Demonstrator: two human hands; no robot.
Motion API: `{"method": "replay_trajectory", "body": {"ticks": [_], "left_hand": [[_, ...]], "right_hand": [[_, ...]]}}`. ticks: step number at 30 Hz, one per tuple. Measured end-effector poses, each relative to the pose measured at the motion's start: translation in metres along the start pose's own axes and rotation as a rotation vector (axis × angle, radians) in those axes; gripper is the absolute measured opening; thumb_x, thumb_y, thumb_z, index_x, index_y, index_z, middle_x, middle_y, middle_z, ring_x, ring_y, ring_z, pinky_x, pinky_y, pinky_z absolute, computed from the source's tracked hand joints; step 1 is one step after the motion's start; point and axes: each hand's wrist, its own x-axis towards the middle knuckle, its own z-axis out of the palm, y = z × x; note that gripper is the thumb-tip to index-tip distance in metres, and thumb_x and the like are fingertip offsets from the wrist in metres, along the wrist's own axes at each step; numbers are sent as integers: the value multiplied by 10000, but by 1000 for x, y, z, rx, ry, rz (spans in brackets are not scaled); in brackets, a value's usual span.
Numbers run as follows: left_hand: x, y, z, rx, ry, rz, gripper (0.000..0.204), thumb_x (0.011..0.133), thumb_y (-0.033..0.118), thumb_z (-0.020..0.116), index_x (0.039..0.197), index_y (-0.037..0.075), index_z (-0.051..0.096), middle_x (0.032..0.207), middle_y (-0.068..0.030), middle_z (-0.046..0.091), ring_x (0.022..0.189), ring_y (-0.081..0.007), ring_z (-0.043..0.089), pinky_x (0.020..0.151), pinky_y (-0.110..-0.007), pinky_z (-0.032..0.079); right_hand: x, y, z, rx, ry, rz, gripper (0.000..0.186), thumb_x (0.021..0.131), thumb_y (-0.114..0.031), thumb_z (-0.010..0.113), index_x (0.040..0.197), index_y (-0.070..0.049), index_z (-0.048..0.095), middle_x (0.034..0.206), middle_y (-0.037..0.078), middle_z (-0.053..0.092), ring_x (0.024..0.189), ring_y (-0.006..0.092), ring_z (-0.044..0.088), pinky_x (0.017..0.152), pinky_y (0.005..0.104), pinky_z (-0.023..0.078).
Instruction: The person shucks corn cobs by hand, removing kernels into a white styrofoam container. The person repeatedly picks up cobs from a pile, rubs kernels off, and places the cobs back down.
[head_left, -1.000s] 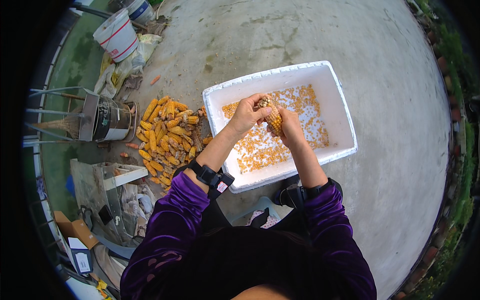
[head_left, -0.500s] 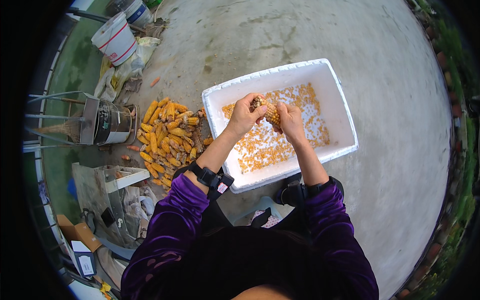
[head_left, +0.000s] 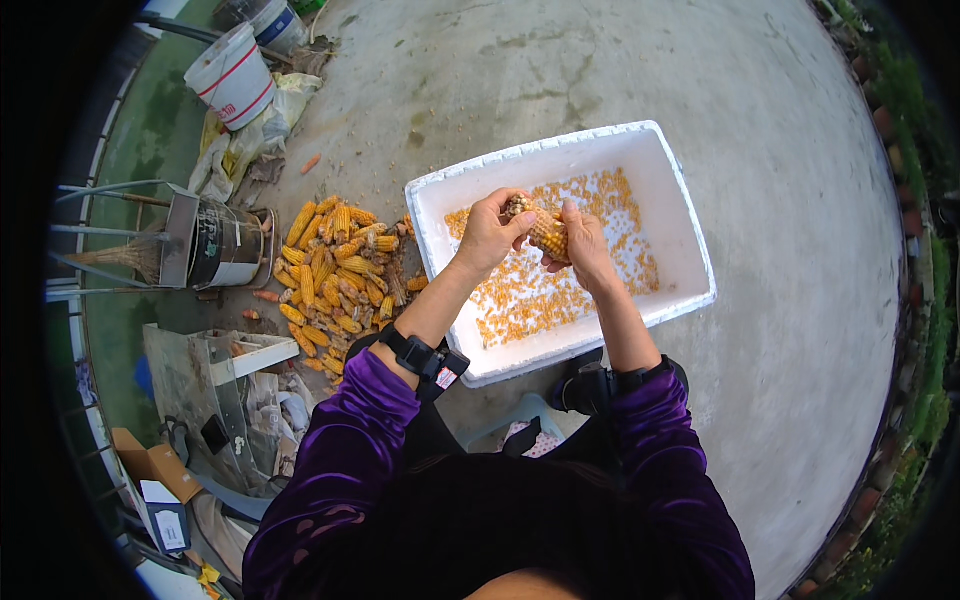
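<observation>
Both my hands hold one corn cob point(head_left: 546, 231) above a white foam box point(head_left: 560, 151). My left hand point(head_left: 489, 233) grips the cob's upper left end, where the kernels are gone and the surface looks pale. Around the lower right end, still covered in yellow kernels, my right hand point(head_left: 590, 249) is closed with its thumb lying along the cob. Loose corn kernels point(head_left: 530, 312) are scattered over the floor of the box. To the left of the box lies a heap of yellow corn cobs point(head_left: 335, 275) on the concrete.
A white bucket point(head_left: 229, 77) with red stripes stands far left by crumpled plastic bags point(head_left: 262, 130). Nearer are a dark drum point(head_left: 226, 245), a broom point(head_left: 140, 257), a grey panel point(head_left: 195, 385) and a cardboard box point(head_left: 160, 467). A pale blue stool point(head_left: 528, 408) sits below me.
My right hand has shifted slightly on the cob, its thumb now raised higher along it. The cob has tilted a little downward at the right; my left hand keeps its grip.
</observation>
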Motion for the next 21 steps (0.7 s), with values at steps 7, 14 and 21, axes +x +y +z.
{"method": "replay_trajectory", "body": {"ticks": [7, 14, 21], "left_hand": [[-1, 3, -18, -156, 4, -124, 278, 835, 105, 643, 1052, 1, 504, 770, -53, 567, 594, -121, 556, 521, -243, 482], [-3, 19, -23, 661, -252, 59, 369, 689, 198, 809, 966, -2, 670, 828, -60, 668, 735, -114, 614, 673, -242, 495], [-1, 4, -14, 573, -162, 12, 329, 689, 154, 820, 950, -3, 694, 819, -66, 678, 729, -108, 612, 678, -253, 501]], "right_hand": [[-13, -21, -12, 114, -225, 10, 451, 955, -280, 494, 1258, 53, 463, 916, 134, 613, 625, 140, 608, 495, 236, 523], [-12, -11, -8, -133, -216, -74, 308, 899, -182, 605, 1114, 37, 584, 721, 24, 587, 566, 56, 515, 479, 188, 420], [0, 16, 4, -329, 85, -315, 259, 927, -215, 563, 914, 31, 644, 652, 16, 569, 555, 82, 502, 512, 253, 426]]}}
